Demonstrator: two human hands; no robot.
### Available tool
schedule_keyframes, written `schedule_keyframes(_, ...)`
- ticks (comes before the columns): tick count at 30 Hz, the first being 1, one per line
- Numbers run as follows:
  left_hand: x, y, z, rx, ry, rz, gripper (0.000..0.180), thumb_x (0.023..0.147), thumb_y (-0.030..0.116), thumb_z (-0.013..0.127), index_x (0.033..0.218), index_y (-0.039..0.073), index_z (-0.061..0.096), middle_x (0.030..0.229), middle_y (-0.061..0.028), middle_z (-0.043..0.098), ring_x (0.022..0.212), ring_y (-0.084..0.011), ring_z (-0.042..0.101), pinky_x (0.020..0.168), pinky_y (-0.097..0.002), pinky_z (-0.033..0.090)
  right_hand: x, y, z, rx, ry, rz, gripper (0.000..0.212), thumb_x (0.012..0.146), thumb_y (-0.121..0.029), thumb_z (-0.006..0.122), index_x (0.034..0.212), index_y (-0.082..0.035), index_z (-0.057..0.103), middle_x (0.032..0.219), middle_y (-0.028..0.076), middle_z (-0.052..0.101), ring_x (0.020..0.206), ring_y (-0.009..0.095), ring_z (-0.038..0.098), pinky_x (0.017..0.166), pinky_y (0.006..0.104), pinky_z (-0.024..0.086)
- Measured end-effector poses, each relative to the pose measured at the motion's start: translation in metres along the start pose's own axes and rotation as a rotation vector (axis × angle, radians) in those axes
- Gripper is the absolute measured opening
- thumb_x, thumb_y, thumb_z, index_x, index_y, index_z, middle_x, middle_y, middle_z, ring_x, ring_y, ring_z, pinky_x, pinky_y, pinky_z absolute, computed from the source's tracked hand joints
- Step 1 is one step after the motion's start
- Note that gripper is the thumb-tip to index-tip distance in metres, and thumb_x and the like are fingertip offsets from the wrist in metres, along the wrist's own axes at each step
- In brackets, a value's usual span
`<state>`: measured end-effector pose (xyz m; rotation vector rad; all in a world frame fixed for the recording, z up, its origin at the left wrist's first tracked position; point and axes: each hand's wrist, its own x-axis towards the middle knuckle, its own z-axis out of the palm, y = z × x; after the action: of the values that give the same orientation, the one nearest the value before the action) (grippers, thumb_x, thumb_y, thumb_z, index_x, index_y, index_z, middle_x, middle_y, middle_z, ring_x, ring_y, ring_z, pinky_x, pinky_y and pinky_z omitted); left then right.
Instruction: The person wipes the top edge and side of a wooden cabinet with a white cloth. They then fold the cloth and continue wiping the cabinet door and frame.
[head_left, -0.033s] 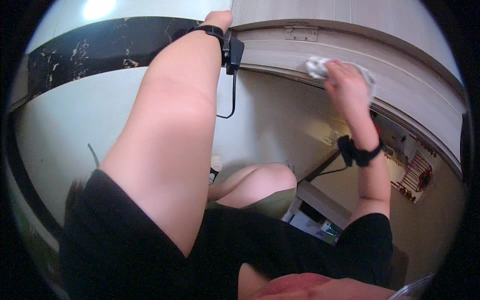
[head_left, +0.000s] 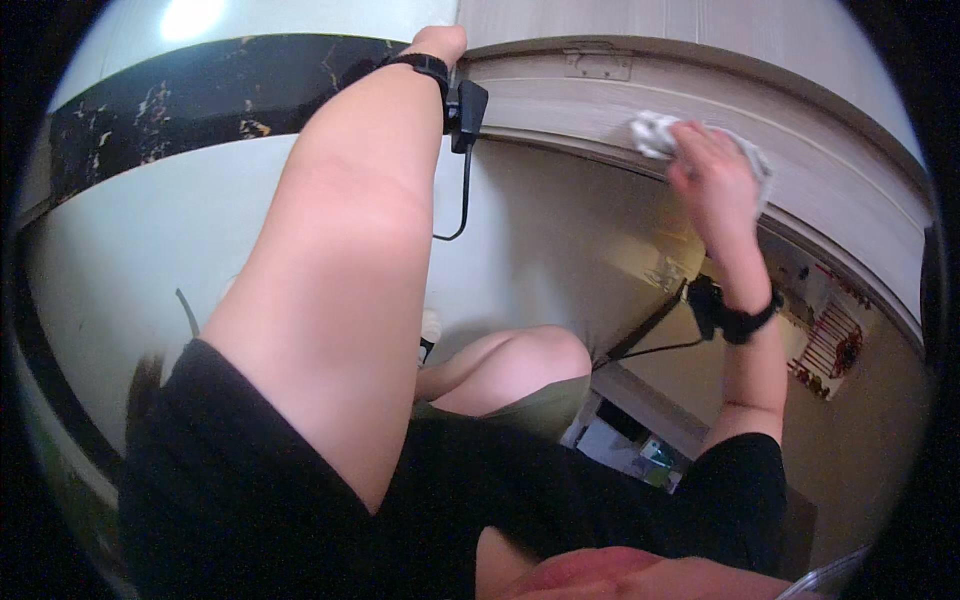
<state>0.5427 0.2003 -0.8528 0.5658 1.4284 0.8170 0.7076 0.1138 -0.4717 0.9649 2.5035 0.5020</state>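
Observation:
My right hand (head_left: 720,185) is closed on a white cloth (head_left: 655,135), pressing it against a pale wood-grain frame (head_left: 800,145). The cloth shows on both sides of the fingers, which are slightly blurred. Stretched far forward, my left hand (head_left: 440,42) rests where the frame meets the black marbled strip. Its fingers are out of sight, so I cannot tell how they are placed. A small metal plate (head_left: 598,65) is set in the frame between my hands.
The black marbled strip (head_left: 200,95) runs along the pale surface at left. Black wrist devices with cables (head_left: 468,190) hang from both my wrists. My bent knee (head_left: 545,355) is below. Beyond the frame at right are a rack-like item (head_left: 832,340) and grey furniture (head_left: 640,405).
My right hand and the cloth have slid a little to the right and slightly down along the frame. My left hand has stayed nearly in place.

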Motion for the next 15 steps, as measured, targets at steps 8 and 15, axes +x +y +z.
schedule_keyframes(8,-0.002,0.000,0.018,0.007,-0.062,0.072,0.038,0.088,0.037,0.047,0.086,0.001,0.057,0.079,-0.0058,0.059,0.066,-0.0149,0.050,0.059,-0.0311,0.040,0.001,0.013,-0.015,0.032,-0.122,-0.095,0.032,0.069,-0.006,0.066,0.101,-0.005,0.063,0.105,0.016,0.065,0.107,0.029,0.059,0.098,0.0404,0.044)
schedule_keyframes(15,-0.025,0.012,-0.034,-0.069,-0.039,-0.001,0.043,0.089,0.043,0.045,0.091,0.002,0.057,0.082,-0.0057,0.058,0.071,-0.0137,0.051,0.058,-0.0322,0.039,0.033,-0.039,0.104,0.105,-0.101,-0.144,0.016,0.069,-0.008,0.064,0.084,-0.002,0.062,0.094,0.015,0.066,0.096,0.029,0.061,0.092,0.0391,0.045)
